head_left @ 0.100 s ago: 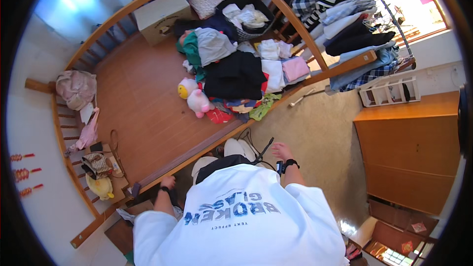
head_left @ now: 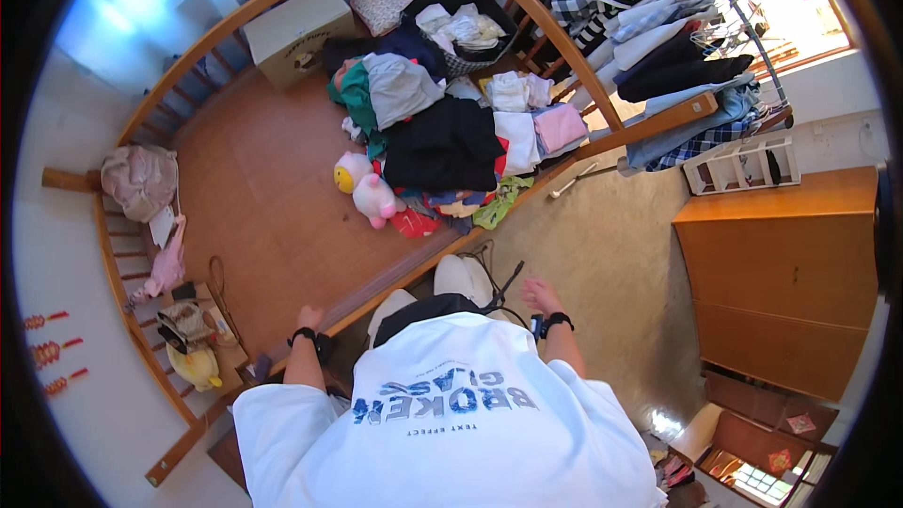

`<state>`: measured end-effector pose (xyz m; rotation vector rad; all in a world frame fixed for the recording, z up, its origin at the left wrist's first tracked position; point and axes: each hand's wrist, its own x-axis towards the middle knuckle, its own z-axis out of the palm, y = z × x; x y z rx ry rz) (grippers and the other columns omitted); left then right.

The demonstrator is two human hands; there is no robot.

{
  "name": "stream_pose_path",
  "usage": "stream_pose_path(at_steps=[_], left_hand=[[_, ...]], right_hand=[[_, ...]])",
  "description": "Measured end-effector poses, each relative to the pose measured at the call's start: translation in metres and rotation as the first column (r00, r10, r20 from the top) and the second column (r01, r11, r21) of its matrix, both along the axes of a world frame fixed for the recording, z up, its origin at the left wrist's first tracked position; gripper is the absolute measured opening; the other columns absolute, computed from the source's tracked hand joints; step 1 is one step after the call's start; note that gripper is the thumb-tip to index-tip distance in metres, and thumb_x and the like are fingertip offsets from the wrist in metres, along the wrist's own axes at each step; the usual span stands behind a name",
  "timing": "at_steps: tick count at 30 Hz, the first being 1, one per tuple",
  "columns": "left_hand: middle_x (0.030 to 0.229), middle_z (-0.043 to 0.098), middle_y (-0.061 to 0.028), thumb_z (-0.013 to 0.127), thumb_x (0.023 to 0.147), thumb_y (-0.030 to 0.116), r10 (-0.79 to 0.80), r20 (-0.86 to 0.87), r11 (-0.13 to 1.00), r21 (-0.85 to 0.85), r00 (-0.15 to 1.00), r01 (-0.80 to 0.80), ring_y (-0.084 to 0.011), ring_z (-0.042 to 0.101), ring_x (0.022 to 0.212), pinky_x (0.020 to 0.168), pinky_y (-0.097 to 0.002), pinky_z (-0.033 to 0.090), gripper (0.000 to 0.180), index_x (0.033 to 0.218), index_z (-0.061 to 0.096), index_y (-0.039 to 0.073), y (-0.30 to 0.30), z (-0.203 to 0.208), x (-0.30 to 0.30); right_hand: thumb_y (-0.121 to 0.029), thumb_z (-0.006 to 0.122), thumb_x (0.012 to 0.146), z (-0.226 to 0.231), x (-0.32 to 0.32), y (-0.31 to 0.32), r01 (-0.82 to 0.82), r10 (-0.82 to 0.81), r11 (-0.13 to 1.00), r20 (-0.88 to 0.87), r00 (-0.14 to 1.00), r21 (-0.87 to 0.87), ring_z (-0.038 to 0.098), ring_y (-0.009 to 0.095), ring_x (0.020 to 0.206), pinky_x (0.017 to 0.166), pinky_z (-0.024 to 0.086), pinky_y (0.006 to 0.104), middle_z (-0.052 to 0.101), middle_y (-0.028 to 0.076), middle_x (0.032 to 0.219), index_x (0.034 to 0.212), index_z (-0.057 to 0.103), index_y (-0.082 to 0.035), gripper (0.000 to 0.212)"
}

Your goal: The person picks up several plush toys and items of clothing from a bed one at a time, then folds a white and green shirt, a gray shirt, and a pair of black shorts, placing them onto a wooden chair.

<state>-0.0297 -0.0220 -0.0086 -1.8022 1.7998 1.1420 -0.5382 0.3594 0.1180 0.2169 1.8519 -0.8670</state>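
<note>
My left hand (head_left: 309, 318) is over the near rail of the wooden bed (head_left: 273, 198), a dark band on its wrist; its fingers are too foreshortened to make out. To the right, my right hand (head_left: 539, 294) hangs over the floor, open, fingers somewhat apart and nothing in them. A dark wristband (head_left: 557, 321) circles that wrist. Beyond my hands lies a heap of clothes on the bed, topped by a black garment (head_left: 440, 146) and a grey one (head_left: 403, 89). A pink plush toy (head_left: 376, 199) rests against its near left side. Neither hand touches the heap.
A cardboard box (head_left: 299, 33), a pillow (head_left: 400, 0) and a dark basket of clothes (head_left: 466, 28) stand along the bed's far side. Bags, including a patterned handbag (head_left: 185, 323), sit at the left. Clothes hang on a rack (head_left: 743, 28); a wooden cabinet (head_left: 781, 263) stands right.
My left hand has risen outward and to the left, from beside the bed's edge to over the rail. My right hand has barely moved. The view has shifted slightly.
</note>
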Motion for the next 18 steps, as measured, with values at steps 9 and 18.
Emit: stream_pose_path(at_steps=[9, 18], left_hand=[[0.096, 0.069, -0.0140, 0.065, 0.084, 0.027, 0.045, -0.555, 0.994, -0.059, 0.831, -0.093, -0.0231, 0.066, 0.088, 0.079, -0.0346, 0.052, 0.037, 0.107, 0.065, -0.001, -0.130, 0.046, -0.268], [0.152, 0.018, -0.0300, 0.083, 0.069, 0.039, -0.027, -0.304, 0.992, -0.129, 0.952, -0.013, -0.0487, 0.037, 0.131, 0.107, -0.0491, 0.037, 0.108, 0.154, 0.018, 0.025, -0.077, 0.016, -0.504]], right_hand=[[-0.027, 0.055, 0.093, -0.066, -0.074, -0.030, 0.098, -0.118, 0.988, 0.169, 0.979, 0.120, 0.067, 0.022, 0.079, 0.064, 0.052, 0.0338, 0.068, 0.008, 0.096, 0.117, 0.061, -0.010, 0.030], [-0.015, 0.059, 0.089, -0.116, -0.226, -0.247, -0.331, 0.264, 0.931, -0.338, 0.903, -0.156, 0.065, 0.018, 0.077, 0.071, 0.051, 0.0323, 0.069, 0.009, 0.081, 0.099, 0.069, -0.002, 0.019]])
